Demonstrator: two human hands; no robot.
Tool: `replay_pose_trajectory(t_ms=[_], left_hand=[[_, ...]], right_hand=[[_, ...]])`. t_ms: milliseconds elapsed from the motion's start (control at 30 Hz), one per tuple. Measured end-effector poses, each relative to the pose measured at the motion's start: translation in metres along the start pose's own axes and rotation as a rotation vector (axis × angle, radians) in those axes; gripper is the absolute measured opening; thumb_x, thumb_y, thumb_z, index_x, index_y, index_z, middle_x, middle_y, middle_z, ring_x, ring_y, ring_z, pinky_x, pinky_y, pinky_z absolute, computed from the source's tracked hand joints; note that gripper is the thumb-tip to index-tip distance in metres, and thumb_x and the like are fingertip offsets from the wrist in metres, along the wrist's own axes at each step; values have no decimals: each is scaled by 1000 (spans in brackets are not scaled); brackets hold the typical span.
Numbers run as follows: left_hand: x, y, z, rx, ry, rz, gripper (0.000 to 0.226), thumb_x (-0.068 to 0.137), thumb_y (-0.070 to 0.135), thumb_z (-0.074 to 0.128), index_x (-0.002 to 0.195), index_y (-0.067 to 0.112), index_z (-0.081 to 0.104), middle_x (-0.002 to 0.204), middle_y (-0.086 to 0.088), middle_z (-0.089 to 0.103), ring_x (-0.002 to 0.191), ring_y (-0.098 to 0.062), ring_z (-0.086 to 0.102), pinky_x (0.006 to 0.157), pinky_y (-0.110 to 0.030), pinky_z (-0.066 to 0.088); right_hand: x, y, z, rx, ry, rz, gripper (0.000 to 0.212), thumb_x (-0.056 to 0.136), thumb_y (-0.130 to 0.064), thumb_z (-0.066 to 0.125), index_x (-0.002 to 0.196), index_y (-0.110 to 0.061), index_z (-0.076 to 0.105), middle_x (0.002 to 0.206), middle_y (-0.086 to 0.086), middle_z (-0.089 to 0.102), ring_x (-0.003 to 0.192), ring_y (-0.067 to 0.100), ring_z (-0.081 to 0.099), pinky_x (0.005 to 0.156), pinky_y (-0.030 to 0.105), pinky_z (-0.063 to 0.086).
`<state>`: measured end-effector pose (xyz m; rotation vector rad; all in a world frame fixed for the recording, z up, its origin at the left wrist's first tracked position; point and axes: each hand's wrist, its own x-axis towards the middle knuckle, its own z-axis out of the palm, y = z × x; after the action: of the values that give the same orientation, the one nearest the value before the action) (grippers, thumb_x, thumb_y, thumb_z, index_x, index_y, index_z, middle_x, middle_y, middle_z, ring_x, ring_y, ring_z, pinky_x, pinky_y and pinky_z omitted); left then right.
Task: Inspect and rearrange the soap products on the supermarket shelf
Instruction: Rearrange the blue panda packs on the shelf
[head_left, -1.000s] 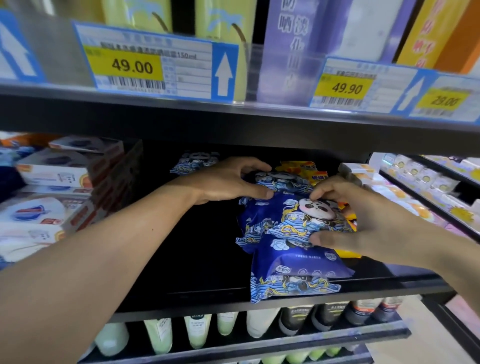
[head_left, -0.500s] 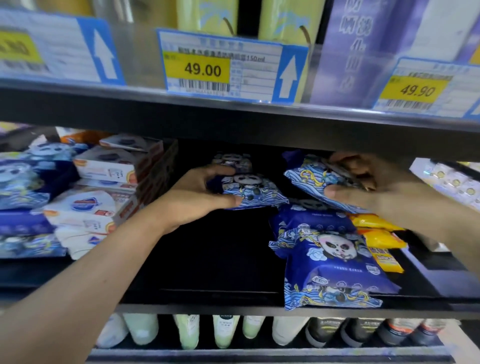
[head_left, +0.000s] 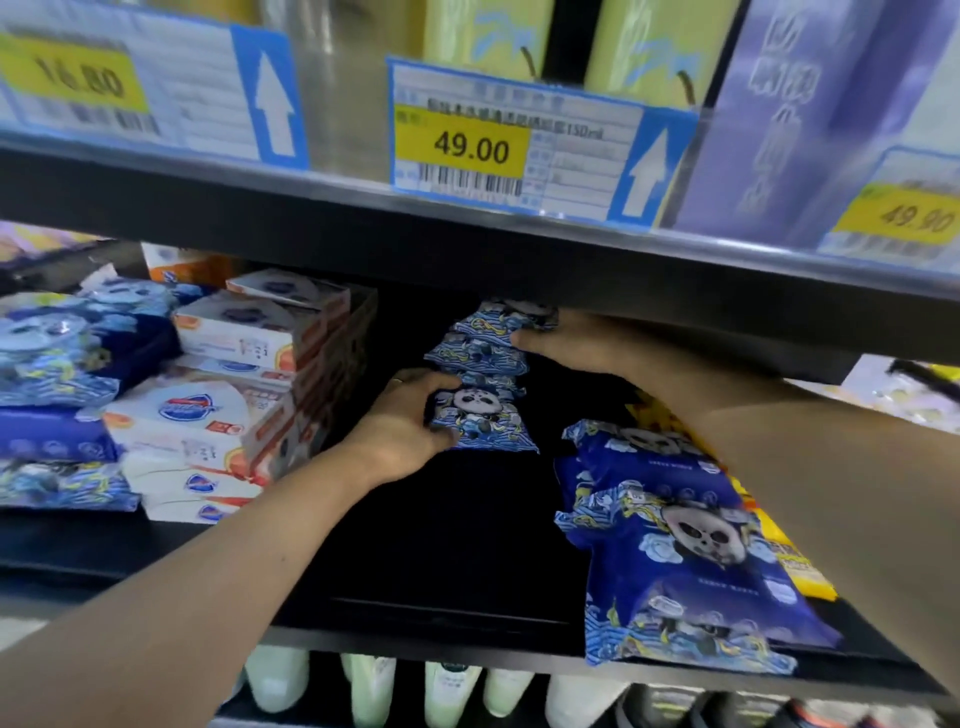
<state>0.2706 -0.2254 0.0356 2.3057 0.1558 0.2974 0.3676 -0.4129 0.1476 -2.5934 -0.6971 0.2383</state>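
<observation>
Both my hands on the stack of blue panda soap packs (head_left: 480, 374), deep in the middle shelf (head_left: 441, 636).

My left hand (head_left: 402, 428) grips the bottom pack at its 9 o'clock edge; my right hand (head_left: 566, 345) clasps the top packs from 3 o'clock. More panda packs (head_left: 685, 561) lie at 4 o'clock, boxed soaps (head_left: 228, 395) at 9.

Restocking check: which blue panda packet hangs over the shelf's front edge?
The front right packet; those in the stack between both hands sit far back.
</observation>
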Motion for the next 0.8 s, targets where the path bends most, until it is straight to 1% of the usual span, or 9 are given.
replay_pose_trajectory(t_ms=[133, 200, 267, 333, 433, 500, 700, 767, 800], left_hand=[[3, 1, 3, 19, 33, -15, 59, 86, 21, 81, 140, 29, 57, 136, -5, 43, 131, -21, 49, 98, -11, 28], [5, 0, 4, 5, 40, -17, 57, 86, 25, 82, 138, 30, 59, 130, -4, 44, 127, -23, 52, 95, -12, 31], [8, -2, 5, -5, 58, -18, 56, 87, 24, 81, 138, 30, 60, 129, -5, 45, 125, -23, 53, 95, -13, 32], [11, -1, 6, -16, 72, -33, 54, 89, 22, 78, 139, 29, 59, 124, -1, 43, 124, -22, 53, 94, -12, 31], [15, 0, 9, -28, 91, -49, 53, 89, 23, 78, 138, 30, 59, 118, 2, 41, 123, -21, 54, 93, -12, 32], [16, 1, 10, -36, 100, -58, 53, 88, 23, 79, 137, 30, 60, 118, 2, 42, 123, -21, 54, 93, -12, 32], [13, 3, 13, -70, 103, -71, 55, 87, 23, 79, 137, 31, 58, 135, -6, 45, 128, -22, 51, 98, -14, 31], [8, 6, 8, -71, 113, -70, 56, 86, 23, 80, 137, 32, 59, 136, -5, 46, 127, -20, 51, 99, -14, 32], [5, 7, 6, -68, 139, -58, 55, 85, 22, 80, 135, 33, 60, 135, -4, 48, 125, -20, 53, 98, -14, 33]], right_hand=[[18, -10, 5, 10, -2, 18, 48, 108, -31, 48, 149, -7, 45, 151, 12, 48, 137, 27, 47, 80, 14, 33], [22, -17, 10, 33, -16, 45, 51, 108, -36, 47, 151, -9, 44, 155, 11, 45, 140, 27, 44, 94, 17, 34], [25, -21, 13, 57, 3, 51, 56, 107, -40, 46, 154, -11, 39, 161, 11, 37, 146, 27, 38, 113, 28, 30], [27, -24, 15, 49, -5, 49, 57, 109, -41, 41, 157, -11, 33, 165, 12, 30, 150, 27, 31, 118, 31, 25], [35, -22, 18, 43, -1, 49, 53, 111, -34, 37, 157, -8, 31, 165, 13, 27, 150, 27, 30, 105, 21, 25], [36, -22, 19, 51, -1, 57, 52, 111, -32, 36, 156, -7, 31, 165, 13, 27, 150, 26, 31, 98, 20, 24], [19, -25, 19, 13, -31, 49, 59, 111, -41, 31, 159, -7, 27, 166, 13, 25, 152, 27, 28, 115, 29, 27], [12, -28, 15, 7, -55, 35, 55, 111, -36, 31, 157, -5, 29, 165, 13, 28, 150, 26, 30, 107, 18, 32], [6, -29, 12, 29, -68, 33, 50, 112, -29, 30, 155, -3, 31, 162, 14, 32, 148, 26, 33, 95, 7, 37]])
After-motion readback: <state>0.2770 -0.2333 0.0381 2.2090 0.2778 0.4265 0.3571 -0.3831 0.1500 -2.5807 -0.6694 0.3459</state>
